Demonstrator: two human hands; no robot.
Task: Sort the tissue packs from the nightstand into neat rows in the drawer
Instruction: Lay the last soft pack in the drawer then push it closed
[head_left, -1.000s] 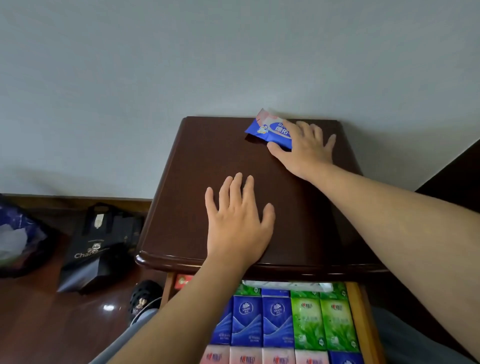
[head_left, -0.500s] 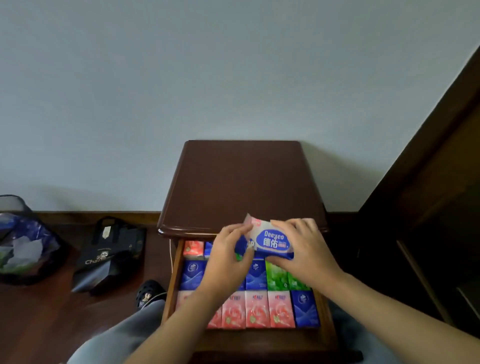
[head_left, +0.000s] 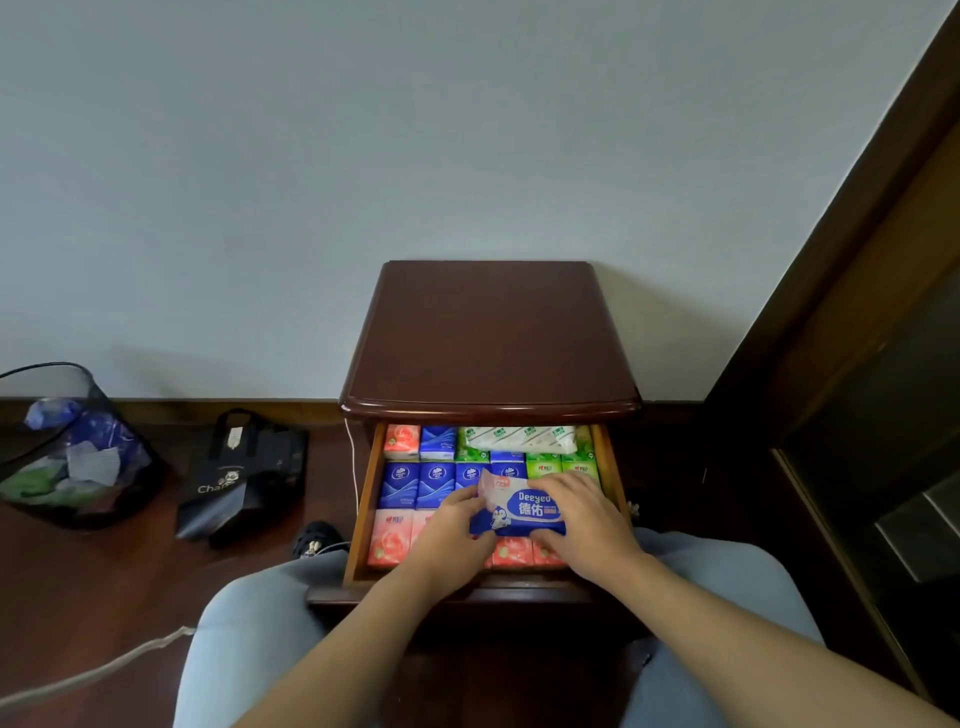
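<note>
A blue and white Deeyeo tissue pack (head_left: 524, 506) lies flat across the packs in the open drawer (head_left: 363, 499). My left hand (head_left: 457, 527) grips its left end and my right hand (head_left: 582, 514) covers its right end. Under it the drawer holds rows of small packs: pink ones (head_left: 389, 538) in front, blue ones (head_left: 400, 486) in the middle, green ones (head_left: 543, 465) at the right. A long white and green pack (head_left: 519, 438) lies across the back row. The dark wooden nightstand top (head_left: 488, 332) carries nothing.
A black mesh waste bin (head_left: 62, 441) with rubbish stands on the floor at the left. Beside it lies a black bag (head_left: 239, 473). A white cable (head_left: 93, 670) runs over the floor. My knees in light trousers flank the drawer. Dark wooden furniture (head_left: 857, 364) rises at the right.
My right hand took the blue pack from the back of the nightstand top, my left hand joined it, and both lowered it onto the packs in the drawer. The view pulled back.
</note>
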